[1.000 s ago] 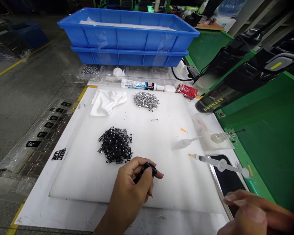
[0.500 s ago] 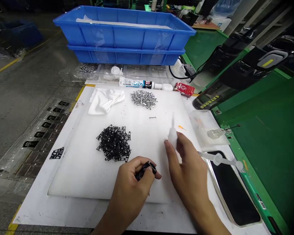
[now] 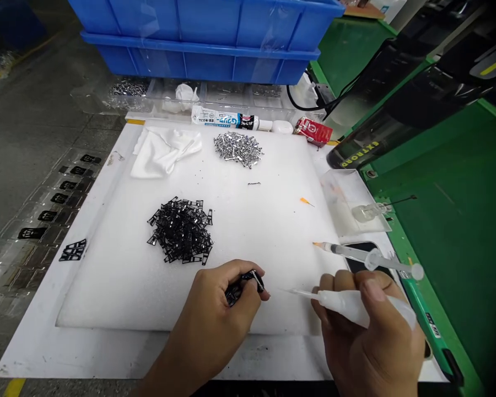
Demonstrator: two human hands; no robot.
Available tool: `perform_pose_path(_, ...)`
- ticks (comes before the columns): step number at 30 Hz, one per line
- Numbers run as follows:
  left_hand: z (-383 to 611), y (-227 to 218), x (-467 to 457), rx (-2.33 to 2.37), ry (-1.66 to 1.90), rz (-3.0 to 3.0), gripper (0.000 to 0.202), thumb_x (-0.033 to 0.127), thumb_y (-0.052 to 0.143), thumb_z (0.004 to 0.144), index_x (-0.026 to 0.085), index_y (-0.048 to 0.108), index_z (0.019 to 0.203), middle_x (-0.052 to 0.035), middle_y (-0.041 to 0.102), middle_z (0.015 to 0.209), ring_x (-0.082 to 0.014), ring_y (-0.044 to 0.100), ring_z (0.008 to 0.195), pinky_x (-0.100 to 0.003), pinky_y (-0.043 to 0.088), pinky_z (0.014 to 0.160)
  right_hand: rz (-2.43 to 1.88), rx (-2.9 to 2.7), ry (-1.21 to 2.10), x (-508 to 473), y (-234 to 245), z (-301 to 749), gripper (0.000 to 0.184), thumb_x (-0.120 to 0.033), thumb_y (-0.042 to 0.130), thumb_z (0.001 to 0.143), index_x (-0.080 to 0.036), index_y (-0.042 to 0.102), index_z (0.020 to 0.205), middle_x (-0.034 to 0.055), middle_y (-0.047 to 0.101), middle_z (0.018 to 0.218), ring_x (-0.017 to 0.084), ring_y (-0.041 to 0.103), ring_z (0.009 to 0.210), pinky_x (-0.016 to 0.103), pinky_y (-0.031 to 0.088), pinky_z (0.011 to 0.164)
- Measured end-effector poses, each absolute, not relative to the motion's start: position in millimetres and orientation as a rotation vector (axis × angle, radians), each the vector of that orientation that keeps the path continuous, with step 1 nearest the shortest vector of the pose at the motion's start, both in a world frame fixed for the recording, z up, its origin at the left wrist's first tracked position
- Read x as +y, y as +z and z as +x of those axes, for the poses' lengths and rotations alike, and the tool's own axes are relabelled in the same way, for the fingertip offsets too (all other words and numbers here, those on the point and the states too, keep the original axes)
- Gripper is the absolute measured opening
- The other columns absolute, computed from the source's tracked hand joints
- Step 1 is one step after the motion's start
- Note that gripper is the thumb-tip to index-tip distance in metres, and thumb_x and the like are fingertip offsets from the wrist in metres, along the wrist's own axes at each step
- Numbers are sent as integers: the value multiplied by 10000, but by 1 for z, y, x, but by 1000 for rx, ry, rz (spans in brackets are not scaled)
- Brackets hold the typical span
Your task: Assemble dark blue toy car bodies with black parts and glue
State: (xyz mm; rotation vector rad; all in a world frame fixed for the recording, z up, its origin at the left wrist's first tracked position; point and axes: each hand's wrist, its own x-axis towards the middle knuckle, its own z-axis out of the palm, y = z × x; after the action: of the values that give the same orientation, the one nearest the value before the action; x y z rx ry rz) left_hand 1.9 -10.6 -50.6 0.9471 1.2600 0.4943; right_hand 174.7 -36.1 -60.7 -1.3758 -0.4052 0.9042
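My left hand [image 3: 219, 314] is closed on a small black plastic part [image 3: 244, 284], held just above the white foam pad [image 3: 119, 275]. My right hand [image 3: 367, 336] grips a translucent glue applicator [image 3: 347, 303] with a long thin nozzle whose tip points left, close to the black part. A heap of black plastic parts [image 3: 181, 230] lies on the pad beyond my left hand. Farther back sits a heap of small silver metal parts [image 3: 237, 149].
A syringe with an orange tip [image 3: 364, 256] lies over a phone at right. A clear tray [image 3: 351, 201], white cloth [image 3: 163, 151], glue tube [image 3: 227, 119] and red packet [image 3: 313, 132] ring the pad. Stacked blue bins [image 3: 198, 33] stand behind. Green bench at right.
My right hand picked the applicator off the pad, drew it back toward me and now aims its nozzle at the black part. The left hand stayed put. The view tilted down.
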Motion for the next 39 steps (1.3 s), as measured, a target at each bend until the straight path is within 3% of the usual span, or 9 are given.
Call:
perform_pose_path(2, 0, -49, -9, 1236, 474, 935, 244, 354, 564, 973, 207, 715, 1096, -68, 774, 954, -114, 502, 583, -268, 411, 554, -1283, -390, 958, -30, -60, 169, 453, -344, 853, 653, -217, 418, 640, -79, 349, 546, 102, 384, 482, 201, 404, 396)
perform_pose_path(10, -1, -47, -7, 1223, 455, 925, 241, 351, 573, 980, 225, 707, 1136, -45, 774, 942, -107, 505, 578, -261, 426, 558, -1342, -271, 931, -31, -65, 160, 443, -316, 806, 729, -217, 391, 607, -68, 329, 567, 106, 391, 494, 199, 396, 397)
perform_pose_path(15, -1, -47, -5, 1227, 471, 939, 178, 296, 590, 958, 196, 726, 1017, -38, 779, 890, -102, 489, 569, -237, 411, 541, -1318, -315, 940, -29, -61, 157, 503, -303, 827, 697, -210, 355, 549, -73, 305, 516, 92, 329, 460, 203, 355, 379)
perform_pose_path(25, 3, -43, -6, 1273, 499, 935, 115, 226, 630, 908, 199, 741, 923, 2, 776, 794, -82, 488, 520, -190, 384, 479, -1540, -401, 852, -36, -67, 154, 472, -422, 835, 750, -200, 483, 527, -29, 399, 519, 126, 468, 469, 253, 464, 408)
perform_pose_path(32, 2, -42, -5, 1275, 526, 1013, 146, 175, 614, 909, 209, 754, 885, 21, 783, 782, -116, 663, 704, -181, 490, 610, -1512, -334, 889, -37, -65, 152, 441, -402, 860, 722, -204, 504, 554, -28, 451, 519, 136, 493, 450, 264, 443, 385)
perform_pose_path(39, 4, -43, -4, 1289, 517, 1015, 142, 180, 615, 905, 211, 753, 903, 21, 789, 791, -129, 687, 717, -192, 501, 598, -1462, -329, 912, -35, -67, 151, 489, -387, 878, 710, -214, 451, 543, -46, 382, 492, 125, 442, 422, 267, 381, 367)
